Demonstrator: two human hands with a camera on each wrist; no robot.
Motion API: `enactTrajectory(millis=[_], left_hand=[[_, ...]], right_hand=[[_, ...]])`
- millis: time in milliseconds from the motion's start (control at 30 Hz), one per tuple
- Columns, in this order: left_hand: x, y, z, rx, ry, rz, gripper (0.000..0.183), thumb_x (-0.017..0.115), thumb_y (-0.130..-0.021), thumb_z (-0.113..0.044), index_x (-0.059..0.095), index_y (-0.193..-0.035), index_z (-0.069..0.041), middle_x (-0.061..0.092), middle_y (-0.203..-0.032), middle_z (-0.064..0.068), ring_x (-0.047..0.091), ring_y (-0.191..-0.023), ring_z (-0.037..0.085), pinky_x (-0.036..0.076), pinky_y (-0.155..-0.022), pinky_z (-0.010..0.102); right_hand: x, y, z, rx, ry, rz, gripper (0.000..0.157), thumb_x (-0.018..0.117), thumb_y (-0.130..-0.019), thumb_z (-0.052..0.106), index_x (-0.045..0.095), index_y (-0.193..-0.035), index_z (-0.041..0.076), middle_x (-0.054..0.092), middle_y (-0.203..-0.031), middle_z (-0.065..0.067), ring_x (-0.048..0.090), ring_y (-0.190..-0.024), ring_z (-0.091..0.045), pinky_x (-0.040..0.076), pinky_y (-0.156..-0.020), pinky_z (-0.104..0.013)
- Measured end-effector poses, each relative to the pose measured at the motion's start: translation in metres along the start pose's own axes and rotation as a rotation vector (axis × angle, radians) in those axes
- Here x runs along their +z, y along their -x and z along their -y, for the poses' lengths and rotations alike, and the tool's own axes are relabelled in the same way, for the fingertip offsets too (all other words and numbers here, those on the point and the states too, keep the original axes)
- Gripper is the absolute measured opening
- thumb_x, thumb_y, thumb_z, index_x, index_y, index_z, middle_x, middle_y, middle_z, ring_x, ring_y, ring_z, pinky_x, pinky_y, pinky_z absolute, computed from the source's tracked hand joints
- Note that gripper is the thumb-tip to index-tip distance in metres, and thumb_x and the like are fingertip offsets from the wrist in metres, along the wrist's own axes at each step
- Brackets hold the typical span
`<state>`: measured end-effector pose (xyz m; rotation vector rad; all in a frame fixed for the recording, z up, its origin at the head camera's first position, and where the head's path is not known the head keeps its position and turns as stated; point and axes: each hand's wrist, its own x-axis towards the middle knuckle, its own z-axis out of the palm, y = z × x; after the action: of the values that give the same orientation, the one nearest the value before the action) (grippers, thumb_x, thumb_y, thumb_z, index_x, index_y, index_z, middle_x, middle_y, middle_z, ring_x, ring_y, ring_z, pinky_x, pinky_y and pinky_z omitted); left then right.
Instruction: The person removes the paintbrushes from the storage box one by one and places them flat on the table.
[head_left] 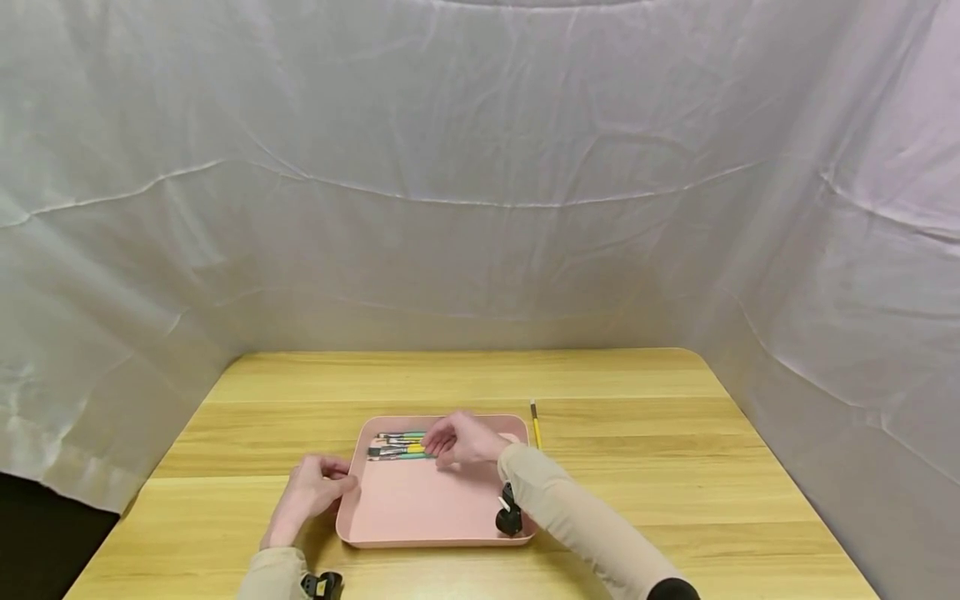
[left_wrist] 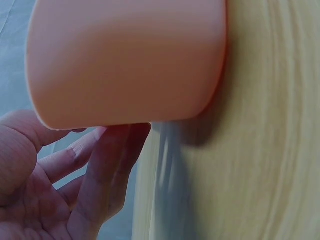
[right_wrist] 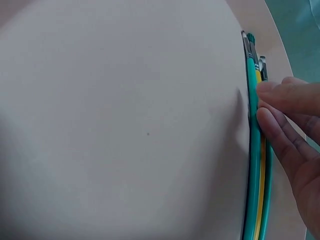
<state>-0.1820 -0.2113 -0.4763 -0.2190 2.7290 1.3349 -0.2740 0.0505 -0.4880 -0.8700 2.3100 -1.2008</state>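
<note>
A shallow pink tray lies on the table with several paintbrushes side by side along its far edge, bristles to the left. My left hand holds the tray's left side, thumb at the rim and fingers against the outer wall. Inside the tray, my right hand pinches a yellow-handled paintbrush between thumb and fingertips. A green-handled paintbrush lies right beside it. The fingers hide part of the handles.
Outside the tray, near its far right corner, a yellow paintbrush lies on the wooden table. Grey cloth hangs behind the table and at both sides.
</note>
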Motion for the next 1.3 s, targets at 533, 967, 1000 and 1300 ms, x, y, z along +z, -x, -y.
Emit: enactTrajectory(millis=[533, 967, 1000, 1300], left_hand=[[0.001, -0.001, 0.0, -0.002, 0.009, -0.006, 0.026, 0.072, -0.079, -0.005, 0.072, -0.101, 0.009, 0.073, -0.083, 0.009, 0.065, -0.07, 0.013, 0.056, -0.061, 0.026], [0.001, -0.002, 0.001, 0.008, -0.001, -0.006, 0.027, 0.073, -0.079, -0.006, 0.072, -0.101, 0.009, 0.074, -0.083, 0.009, 0.065, -0.072, 0.012, 0.055, -0.063, 0.025], [0.001, -0.001, 0.001, 0.008, 0.004, -0.005, 0.027, 0.073, -0.079, -0.006, 0.072, -0.101, 0.009, 0.074, -0.083, 0.009, 0.065, -0.072, 0.012, 0.055, -0.062, 0.025], [0.001, 0.0, 0.002, 0.01, 0.017, -0.007, 0.026, 0.072, -0.078, -0.005, 0.072, -0.099, 0.01, 0.074, -0.082, 0.009, 0.064, -0.069, 0.012, 0.055, -0.06, 0.025]], right_hand=[[0.003, 0.002, 0.009, 0.008, 0.14, -0.1, 0.026, 0.064, -0.078, -0.018, 0.075, -0.095, -0.002, 0.077, -0.089, -0.013, 0.064, -0.072, -0.009, 0.053, -0.066, -0.013], [0.002, 0.001, 0.004, 0.008, 0.245, -0.141, 0.027, 0.063, -0.076, -0.016, 0.076, -0.09, 0.004, 0.075, -0.083, -0.004, 0.063, -0.07, -0.004, 0.052, -0.066, -0.012], [0.003, 0.001, 0.004, 0.006, 0.248, -0.143, 0.027, 0.063, -0.076, -0.016, 0.076, -0.09, 0.004, 0.075, -0.083, -0.004, 0.062, -0.069, -0.003, 0.052, -0.065, -0.012], [0.003, 0.003, 0.007, -0.025, 0.231, -0.129, 0.024, 0.063, -0.077, -0.018, 0.074, -0.087, 0.001, 0.075, -0.08, -0.008, 0.058, -0.066, 0.0, 0.05, -0.063, -0.012]])
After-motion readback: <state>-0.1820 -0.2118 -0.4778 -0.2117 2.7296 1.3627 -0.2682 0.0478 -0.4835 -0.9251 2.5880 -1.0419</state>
